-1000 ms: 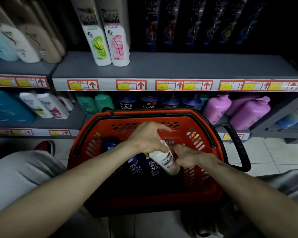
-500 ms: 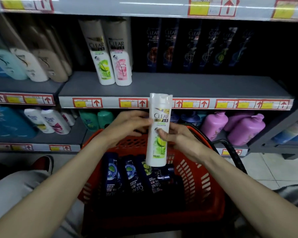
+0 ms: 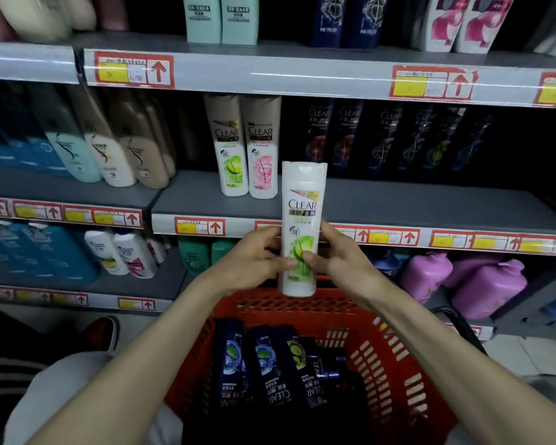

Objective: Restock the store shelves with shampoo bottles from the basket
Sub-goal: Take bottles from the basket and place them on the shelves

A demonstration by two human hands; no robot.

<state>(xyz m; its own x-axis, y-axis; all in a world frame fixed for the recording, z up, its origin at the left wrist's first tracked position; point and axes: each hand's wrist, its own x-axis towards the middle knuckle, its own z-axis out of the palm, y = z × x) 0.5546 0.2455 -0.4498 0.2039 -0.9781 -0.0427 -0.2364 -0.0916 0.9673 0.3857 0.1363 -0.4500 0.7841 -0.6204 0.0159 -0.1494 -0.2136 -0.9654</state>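
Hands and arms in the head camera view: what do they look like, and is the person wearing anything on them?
Both are bare. The left hand and right hand wear no gloves, and no ring shows on either. The left forearm and right forearm carry no sleeve, watch or bracelet as far as the picture's edge.

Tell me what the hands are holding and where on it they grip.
The left hand and the right hand hold the white CLEAR bottle upright, gripping its lower half from opposite sides, thumbs on the front label.
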